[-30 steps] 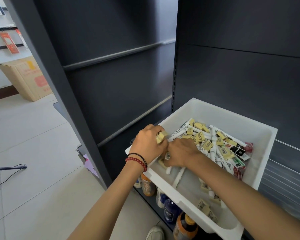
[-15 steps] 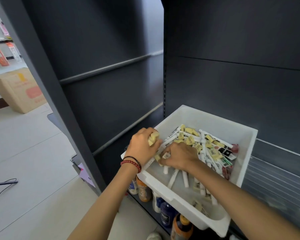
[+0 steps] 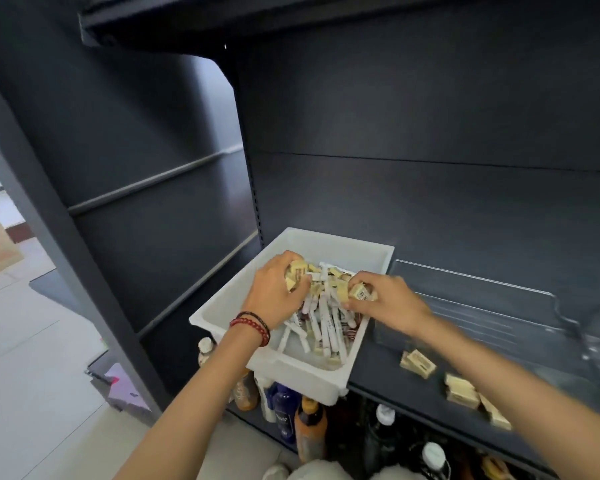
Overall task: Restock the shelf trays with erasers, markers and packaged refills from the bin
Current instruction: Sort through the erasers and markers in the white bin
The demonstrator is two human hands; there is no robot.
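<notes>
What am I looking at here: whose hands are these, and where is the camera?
No machine here: a person wears one camera on the head, looking down at their own bare hands. Both reach into a white bin on a dark shelf, which holds white markers and yellowish erasers. The left hand grips a bunch of erasers; the right hand pinches one eraser. Loose erasers lie on the shelf beside clear trays. Bottles stand below.

Your left hand point(image 3: 274, 292) and right hand point(image 3: 388, 303) half hide the erasers point(image 3: 297, 271) they grip; print on the markers point(image 3: 326, 320) is unreadably small; the clear tray point(image 3: 482, 306), blurred, runs off right
</notes>
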